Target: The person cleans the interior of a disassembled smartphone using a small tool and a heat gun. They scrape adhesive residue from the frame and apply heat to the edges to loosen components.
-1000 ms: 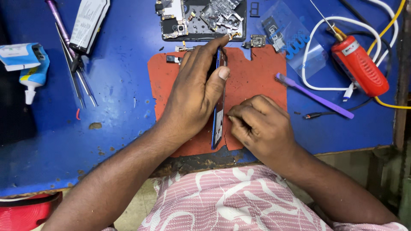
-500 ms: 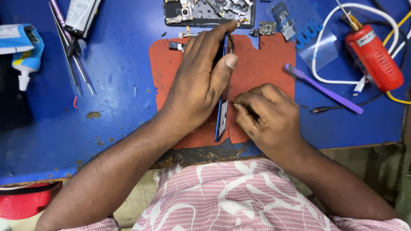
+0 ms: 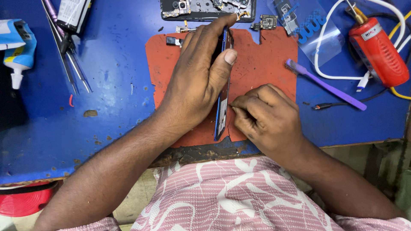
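Note:
A slim blue phone part [image 3: 222, 113] stands on its long edge on the red mat [image 3: 261, 64]. My left hand [image 3: 199, 83] wraps over it from the left, thumb pressed on its right face near the top. My right hand [image 3: 267, 115] rests on the mat just right of it, fingers curled and pinched against the part's edge about halfway down. Whatever the right fingers pinch is too small to make out.
An opened phone body [image 3: 205, 8] lies at the mat's far edge with small loose parts nearby. A purple pry tool [image 3: 327, 85], a red tool [image 3: 376, 51] with cables and a clear bag [image 3: 308, 25] lie right. Tweezers [image 3: 70, 64] and a glue bottle [image 3: 19, 47] lie left.
The view has shifted slightly. Both hands stay on the upright part; my right fingers have slid a little along its edge.

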